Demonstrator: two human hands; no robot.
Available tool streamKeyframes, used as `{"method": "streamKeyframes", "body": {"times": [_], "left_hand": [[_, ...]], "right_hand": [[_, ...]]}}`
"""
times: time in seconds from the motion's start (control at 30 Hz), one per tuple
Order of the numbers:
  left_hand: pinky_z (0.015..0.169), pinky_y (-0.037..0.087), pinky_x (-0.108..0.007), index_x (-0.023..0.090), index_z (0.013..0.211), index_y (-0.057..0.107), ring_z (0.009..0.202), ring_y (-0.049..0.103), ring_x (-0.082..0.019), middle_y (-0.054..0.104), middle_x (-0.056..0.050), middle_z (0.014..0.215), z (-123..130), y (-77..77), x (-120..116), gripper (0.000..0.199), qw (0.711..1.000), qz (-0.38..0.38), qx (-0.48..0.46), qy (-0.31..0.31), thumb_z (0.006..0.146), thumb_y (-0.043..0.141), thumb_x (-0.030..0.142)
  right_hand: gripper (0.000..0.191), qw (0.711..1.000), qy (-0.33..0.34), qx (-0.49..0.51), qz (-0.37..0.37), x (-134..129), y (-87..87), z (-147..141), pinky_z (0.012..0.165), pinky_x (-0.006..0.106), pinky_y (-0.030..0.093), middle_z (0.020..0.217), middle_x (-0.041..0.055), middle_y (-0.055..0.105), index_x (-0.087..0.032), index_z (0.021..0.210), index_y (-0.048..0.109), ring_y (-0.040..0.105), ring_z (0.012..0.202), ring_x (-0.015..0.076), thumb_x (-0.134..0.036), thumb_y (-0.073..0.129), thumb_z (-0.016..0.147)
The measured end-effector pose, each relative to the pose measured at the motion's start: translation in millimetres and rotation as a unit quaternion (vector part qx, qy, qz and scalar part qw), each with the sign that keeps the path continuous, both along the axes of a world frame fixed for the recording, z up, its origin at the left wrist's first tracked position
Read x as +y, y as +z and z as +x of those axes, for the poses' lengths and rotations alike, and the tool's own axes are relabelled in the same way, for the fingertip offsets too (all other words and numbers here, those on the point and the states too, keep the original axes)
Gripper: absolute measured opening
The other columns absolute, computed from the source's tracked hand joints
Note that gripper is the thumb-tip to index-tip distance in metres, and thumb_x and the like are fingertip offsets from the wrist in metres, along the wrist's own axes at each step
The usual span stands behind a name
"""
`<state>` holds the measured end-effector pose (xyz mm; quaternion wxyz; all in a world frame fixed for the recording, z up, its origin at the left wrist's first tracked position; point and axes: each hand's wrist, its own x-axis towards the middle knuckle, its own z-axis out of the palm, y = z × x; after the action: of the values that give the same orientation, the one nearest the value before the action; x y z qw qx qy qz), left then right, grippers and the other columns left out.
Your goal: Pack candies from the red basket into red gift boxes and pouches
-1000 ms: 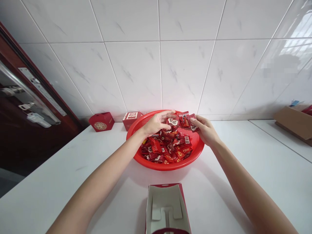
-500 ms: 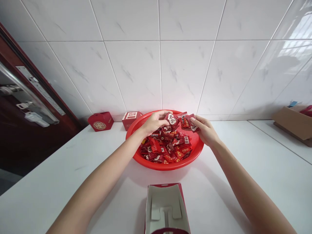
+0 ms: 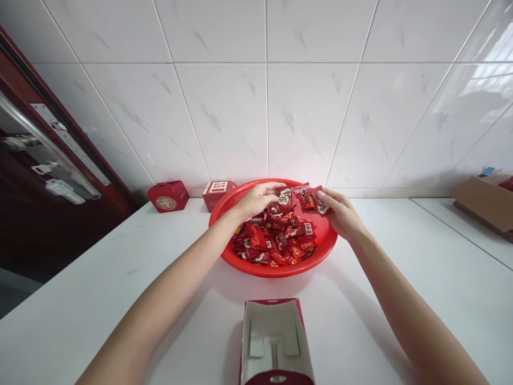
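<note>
A round red plastic basket [image 3: 276, 271] holds a heap of red wrapped candies [image 3: 276, 240]. Over its back left part, my left hand [image 3: 258, 202] pinches a dark red candy packet [image 3: 285, 198] with pale lettering. My right hand [image 3: 340, 211] is at the basket's right rim, thumb and fingers closed on red candy packets [image 3: 321, 201]. In front of the basket stands an open red box [image 3: 274, 337] with a pale inside, bare but for its folded flaps. Neither hand touches it.
Two closed red boxes stand by the tiled wall, one at the left [image 3: 168, 197] and one touching or near the basket [image 3: 216, 195]. A brown cardboard box [image 3: 484, 206] is at the far right. A dark door [image 3: 40, 203] with keys is on the left.
The packet in my left hand has turned a little, its lettering now facing the camera more. My right hand keeps its hold. The whole view has shifted slightly.
</note>
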<state>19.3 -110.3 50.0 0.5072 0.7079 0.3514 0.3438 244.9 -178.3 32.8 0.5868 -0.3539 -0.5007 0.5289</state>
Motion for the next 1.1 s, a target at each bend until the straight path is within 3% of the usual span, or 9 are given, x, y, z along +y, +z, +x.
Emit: {"method": "streamKeyframes", "body": {"times": [0.17,0.3,0.37,0.43,0.6,0.7,0.8,0.9,1.1], "left_hand": [[0.098,0.055,-0.037,0.015,0.125,0.069,0.114,0.068,-0.024,0.073,-0.011,0.126,-2.1,-3.3,1.9,0.047,0.984,0.095,0.152,0.015,0.079,0.062,0.008],[0.093,0.055,-0.031,0.017,0.1,0.079,0.105,0.072,-0.023,0.079,-0.005,0.107,-9.2,7.1,-2.5,0.033,0.944,0.07,0.276,-0.168,0.072,0.064,0.009],[0.095,0.054,-0.03,0.021,0.103,0.08,0.11,0.07,-0.025,0.079,-0.002,0.112,-11.5,12.5,-6.2,0.039,0.904,0.036,0.334,-0.266,0.066,0.072,0.013],[0.097,0.052,-0.028,0.025,0.112,0.079,0.116,0.067,-0.026,0.075,0.0,0.123,-11.5,15.2,-10.2,0.054,0.862,0.029,0.398,-0.311,0.058,0.08,0.017],[0.085,0.054,-0.032,0.032,0.119,0.076,0.11,0.066,-0.032,0.072,-0.003,0.124,0.8,11.3,-25.3,0.073,0.767,0.055,0.574,-0.281,0.047,0.085,0.024],[0.1,0.048,-0.043,0.03,0.108,0.08,0.117,0.061,-0.036,0.069,-0.008,0.127,12.0,7.6,-35.9,0.062,0.725,0.124,0.631,-0.245,0.046,0.086,0.023],[0.113,0.035,-0.053,0.023,0.097,0.08,0.118,0.059,-0.037,0.072,-0.013,0.116,17.0,6.3,-38.6,0.044,0.689,0.169,0.669,-0.22,0.054,0.086,0.025],[0.111,0.037,-0.046,0.023,0.103,0.079,0.113,0.063,-0.033,0.076,-0.009,0.103,12.4,6.7,-31.6,0.039,0.715,0.17,0.65,-0.194,0.064,0.082,0.026],[0.084,0.05,-0.03,0.021,0.126,0.07,0.105,0.068,-0.029,0.074,-0.008,0.113,-0.2,7.4,-14.9,0.058,0.86,0.157,0.475,-0.098,0.073,0.079,0.041]], "right_hand": [[0.038,1.0,-0.018,-0.024,0.003,-0.1,0.7,0.4,0.069,0.031,0.054,0.08,0.0029,0.074,-0.022,0.083,0.077,0.066,0.074,0.0194,-0.056,0.087,0.069],[0.036,1.0,-0.01,-0.02,-0.006,-2.4,3.0,-1.1,0.067,0.031,0.054,0.076,0.002,0.073,-0.022,0.083,0.077,0.065,0.069,0.0184,-0.054,0.087,0.07],[0.035,1.0,-0.004,-0.013,-0.01,-3.2,3.6,-1.8,0.068,0.031,0.055,0.077,0.0021,0.074,-0.022,0.082,0.077,0.066,0.069,0.0187,-0.053,0.087,0.07],[0.034,1.0,-0.001,-0.012,-0.011,-3.6,3.6,-2.2,0.069,0.032,0.055,0.078,0.0023,0.074,-0.022,0.082,0.077,0.067,0.07,0.0193,-0.053,0.087,0.071],[0.036,0.999,-0.007,-0.036,-0.01,-3.2,2.0,-1.3,0.067,0.03,0.054,0.082,0.0031,0.076,-0.022,0.084,0.077,0.068,0.073,0.0201,-0.056,0.085,0.072],[0.037,0.999,-0.009,-0.054,0.0,-2.6,0.9,-0.6,0.068,0.031,0.054,0.083,0.0035,0.076,-0.023,0.086,0.077,0.068,0.074,0.0207,-0.058,0.083,0.074],[0.035,0.999,-0.008,-0.047,0.008,-2.6,0.3,-0.8,0.067,0.031,0.055,0.081,0.003,0.076,-0.023,0.085,0.077,0.068,0.073,0.02,-0.056,0.083,0.075],[0.031,1.0,0.0,-0.026,0.002,-3.5,0.1,-1.7,0.07,0.031,0.056,0.081,0.0024,0.076,-0.022,0.084,0.077,0.068,0.072,0.019,-0.052,0.084,0.076],[0.032,0.999,-0.003,-0.035,0.007,-3.2,-0.3,-2.1,0.069,0.032,0.055,0.081,0.0029,0.075,-0.023,0.086,0.077,0.068,0.073,0.0204,-0.053,0.082,0.077]]}}
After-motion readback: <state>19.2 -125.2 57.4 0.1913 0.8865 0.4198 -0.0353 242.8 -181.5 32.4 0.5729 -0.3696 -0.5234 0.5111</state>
